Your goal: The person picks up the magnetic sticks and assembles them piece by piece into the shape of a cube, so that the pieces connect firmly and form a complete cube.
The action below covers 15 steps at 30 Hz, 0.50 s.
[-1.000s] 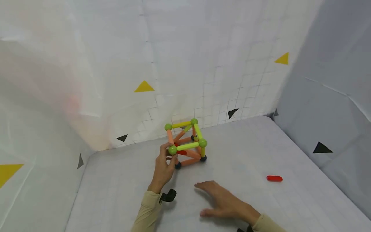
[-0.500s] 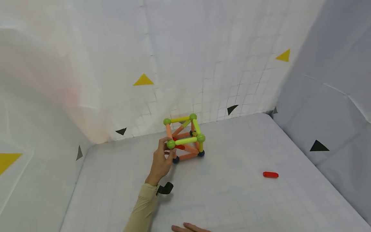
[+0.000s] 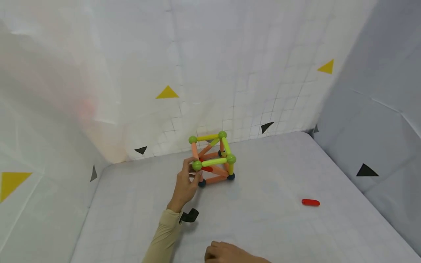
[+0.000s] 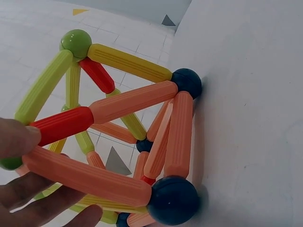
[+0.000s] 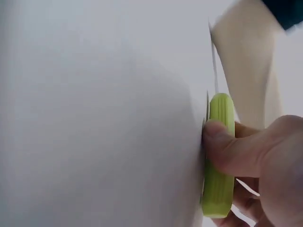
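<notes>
A cube-like frame of magnetic rods and balls [image 3: 214, 161] stands on the table, with green balls on top and dark blue balls below. My left hand [image 3: 183, 188] holds its near left corner at a green ball [image 3: 197, 165]. In the left wrist view the thumb presses beside a red rod [image 4: 64, 125], and the other fingers reach behind a coral rod [image 4: 90, 176]. At the bottom of the head view my right hand [image 3: 231, 252] has curled fingers. The right wrist view shows it pinching a lime green magnetic rod [image 5: 218, 194] close to the white surface.
A loose red rod [image 3: 310, 202] lies on the white table to the right. White sheeting [image 3: 210, 65] rises behind the frame, and grey sheeting [image 3: 388, 102] stands along the right side. Yellow and black triangles mark these sheets.
My right hand, spread with nothing in it a second ago, has moved left and toward the bottom edge and now pinches a lime green rod. My left hand keeps its hold on the frame.
</notes>
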Motion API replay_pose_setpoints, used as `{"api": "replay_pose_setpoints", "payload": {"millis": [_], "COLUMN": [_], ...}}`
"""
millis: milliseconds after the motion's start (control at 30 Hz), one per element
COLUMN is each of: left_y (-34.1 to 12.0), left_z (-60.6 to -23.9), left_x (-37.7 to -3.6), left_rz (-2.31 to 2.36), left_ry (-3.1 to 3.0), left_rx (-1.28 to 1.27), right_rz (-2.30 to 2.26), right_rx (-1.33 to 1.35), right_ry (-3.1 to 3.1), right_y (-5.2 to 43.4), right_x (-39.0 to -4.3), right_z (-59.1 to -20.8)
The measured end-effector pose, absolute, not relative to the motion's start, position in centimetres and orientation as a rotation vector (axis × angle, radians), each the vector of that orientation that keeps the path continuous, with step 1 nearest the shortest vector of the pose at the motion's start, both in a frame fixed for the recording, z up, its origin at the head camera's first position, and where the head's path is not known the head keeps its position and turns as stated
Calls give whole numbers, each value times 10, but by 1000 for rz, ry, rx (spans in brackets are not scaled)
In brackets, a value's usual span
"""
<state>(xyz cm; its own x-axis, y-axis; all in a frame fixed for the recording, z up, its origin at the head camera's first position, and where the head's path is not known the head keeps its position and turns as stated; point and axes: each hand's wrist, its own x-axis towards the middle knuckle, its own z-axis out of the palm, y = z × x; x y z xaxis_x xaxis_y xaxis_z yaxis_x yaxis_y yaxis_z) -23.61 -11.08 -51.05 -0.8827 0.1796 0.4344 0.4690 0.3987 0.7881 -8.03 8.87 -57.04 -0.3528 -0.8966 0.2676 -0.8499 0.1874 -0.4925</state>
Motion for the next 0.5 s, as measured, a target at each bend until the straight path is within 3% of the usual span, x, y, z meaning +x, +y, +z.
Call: {"api": "replay_pose_setpoints", "payload": {"millis": [167,367,500], "left_y": [-110,-110,-111], "left_z": [-513,-514,-514], "left_x": [-237,-237,-237], "left_rz": [-1473,-1460,-1457], "left_ry": [-2386,-2394,-2394], "left_rx": [-584,-558,-548], "right_rz": [-792,-1198,-1366], "right_rx": [-1316,-728,-550], "right_ry": [2628,2823,2932], "right_y": [131,185,205], "right_x": [-107,-148,-173], "right_z": [-554,-555,-558]}}
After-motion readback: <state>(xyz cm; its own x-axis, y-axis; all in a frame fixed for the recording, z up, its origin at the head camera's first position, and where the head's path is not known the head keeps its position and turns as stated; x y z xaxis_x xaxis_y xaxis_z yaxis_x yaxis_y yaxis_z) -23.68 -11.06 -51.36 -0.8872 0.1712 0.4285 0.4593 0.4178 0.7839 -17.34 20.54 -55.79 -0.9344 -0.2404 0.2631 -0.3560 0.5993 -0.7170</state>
